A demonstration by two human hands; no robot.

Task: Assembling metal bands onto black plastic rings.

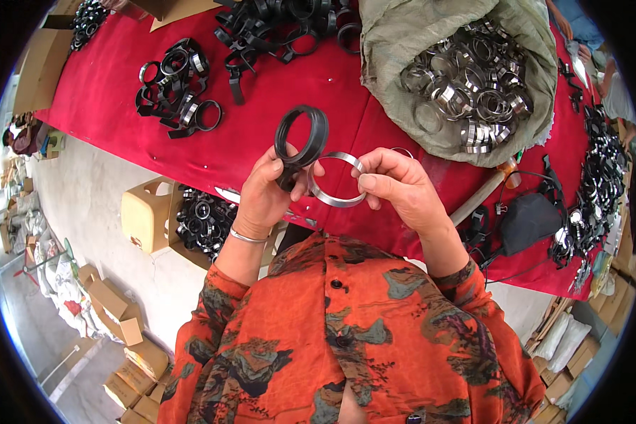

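My left hand (261, 191) is closed on a black ring with a short stem (316, 136), held up over the table's near edge. Pinched between thumb and fingers, a shiny metal ring (340, 203) is in my right hand (401, 185). The two rings are side by side, the metal one just right of and below the black one; whether they touch I cannot tell. Part of another thin metal ring shows behind my right fingers. Ahead on the right, an open woven sack (385, 78) holds many loose metal rings (473, 81).
A red cloth (254, 127) covers the table. Black rings with metal bands (184, 88) lie at the left, more black rings (283, 28) farther back. A black pouch (528, 222) and a wooden handle (477, 198) lie right. Below left stand a yellowish jug (145, 215) and a box of black parts (203, 215).
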